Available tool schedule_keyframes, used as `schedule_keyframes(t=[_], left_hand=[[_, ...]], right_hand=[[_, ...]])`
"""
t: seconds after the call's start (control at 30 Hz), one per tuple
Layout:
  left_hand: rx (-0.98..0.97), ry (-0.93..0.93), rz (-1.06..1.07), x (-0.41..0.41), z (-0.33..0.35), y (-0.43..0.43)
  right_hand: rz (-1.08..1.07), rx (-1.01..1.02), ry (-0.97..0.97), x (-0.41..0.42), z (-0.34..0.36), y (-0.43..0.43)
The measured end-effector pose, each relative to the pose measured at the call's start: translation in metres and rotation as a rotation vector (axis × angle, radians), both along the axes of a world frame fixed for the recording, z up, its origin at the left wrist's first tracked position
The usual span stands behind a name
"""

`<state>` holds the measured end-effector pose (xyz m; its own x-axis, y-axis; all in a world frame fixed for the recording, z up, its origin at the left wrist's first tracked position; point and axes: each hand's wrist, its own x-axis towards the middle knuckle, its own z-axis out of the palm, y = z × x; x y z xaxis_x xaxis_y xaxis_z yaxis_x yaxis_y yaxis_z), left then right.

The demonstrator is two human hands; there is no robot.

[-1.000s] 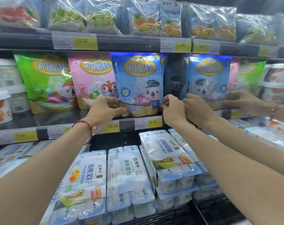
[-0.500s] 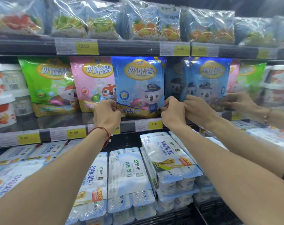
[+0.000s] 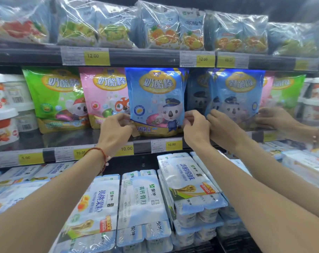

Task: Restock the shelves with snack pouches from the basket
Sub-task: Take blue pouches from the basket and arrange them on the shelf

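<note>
A blue snack pouch [image 3: 155, 99] with a koala in a cap stands upright on the middle shelf [image 3: 144, 145], in front of more blue pouches. My left hand [image 3: 116, 130], a red cord on its wrist, pinches the pouch's lower left edge. At the lower right edge, my right hand [image 3: 196, 130] pinches it with curled fingers. To the left stand a pink pouch [image 3: 103, 99] and a green pouch [image 3: 58, 99] of the same kind. The basket is out of view.
A mirrored side panel [image 3: 235, 99] on the right repeats the pouches and both hands. Wrapped bags [image 3: 166, 28] fill the shelf above. Yogurt multipacks [image 3: 140, 201] lie on the shelf below, and white tubs [image 3: 3, 110] are stacked at far left.
The blue pouch stays on the middle shelf. My left hand has shifted from under its bottom corner to pinching its left edge. My right hand keeps its hold.
</note>
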<state>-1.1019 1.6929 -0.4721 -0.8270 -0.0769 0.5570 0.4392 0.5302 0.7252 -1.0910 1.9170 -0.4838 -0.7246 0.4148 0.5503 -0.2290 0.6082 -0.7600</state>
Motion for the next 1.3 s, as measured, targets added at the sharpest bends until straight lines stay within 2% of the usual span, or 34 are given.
schedule_keyframes(t=[0.13,0.3,0.47,0.6,0.67,0.77,0.87,1.07,1.2,1.3], left_hand=[[0.235,0.028,-0.105,-0.006,0.012,0.009],[0.444,-0.063,-0.154,-0.015,0.012,0.011],[0.669,-0.084,-0.158,-0.017,0.006,0.012],[0.591,-0.049,-0.132,-0.017,0.008,0.015],[0.576,-0.055,-0.13,-0.019,0.012,0.016],[0.606,-0.029,-0.141,-0.021,0.026,0.017],[0.61,0.0,-0.136,-0.026,0.036,0.024],[0.67,0.043,-0.083,-0.027,0.035,0.032],[0.602,0.025,-0.075,-0.022,0.032,0.031],[0.574,-0.024,-0.129,-0.015,0.038,0.025]], right_hand=[[0.065,-0.174,0.076,-0.002,0.017,-0.01],[0.057,-0.33,0.087,-0.011,0.016,-0.008],[0.033,-0.464,0.016,-0.014,0.022,-0.01],[0.069,-0.53,-0.031,-0.015,0.028,-0.009],[0.104,-0.534,0.02,-0.018,0.027,-0.01],[0.146,-0.576,0.113,-0.022,0.033,-0.014],[0.196,-0.67,0.126,-0.028,0.042,-0.013],[0.193,-0.686,0.2,-0.025,0.04,-0.015],[0.224,-0.684,0.185,-0.02,0.039,-0.013],[0.281,-0.786,0.107,-0.014,0.05,-0.011]])
